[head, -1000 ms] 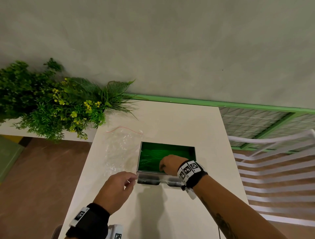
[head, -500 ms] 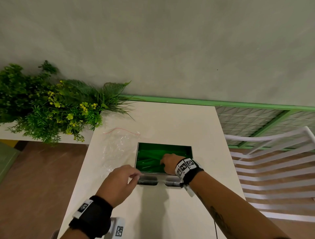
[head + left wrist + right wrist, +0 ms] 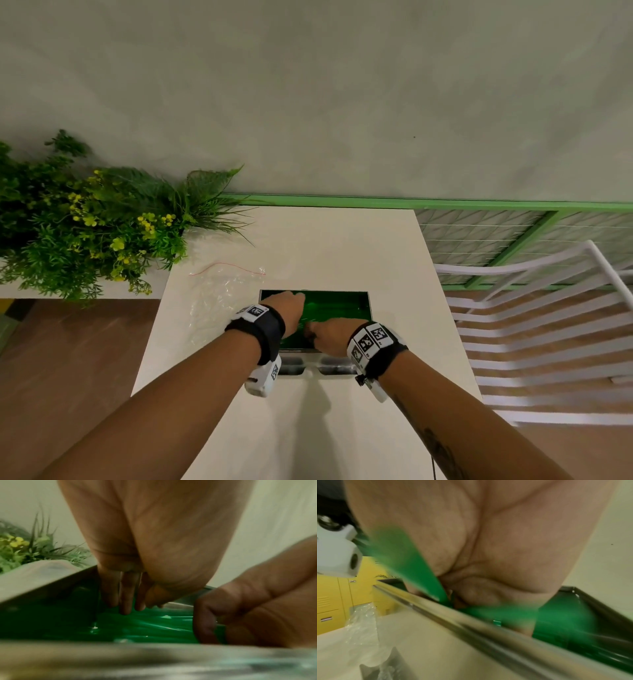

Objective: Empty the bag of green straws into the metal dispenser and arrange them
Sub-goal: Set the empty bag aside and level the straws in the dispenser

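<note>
Green straws fill the metal dispenser, and both your hands are down in it.

Leafy plants (image 3: 78, 222) with yellow flowers sit far left, past the edge of the white table (image 3: 308, 428). Next comes the clear bag (image 3: 222, 298), lying crumpled and flat on the table just left of the metal dispenser (image 3: 369, 301). Your left hand (image 3: 286, 308) reaches into the box's left half, fingers (image 3: 126, 601) straight and close together, tips touching the green straws (image 3: 337, 305). Your right hand (image 3: 334, 334) works the near right side, its fingers curled down among the straws; whether they actually grip any, I cannot tell, since the wrist view is blurred. A white slatted chair (image 3: 548, 329) stands to the right of the table.
</note>
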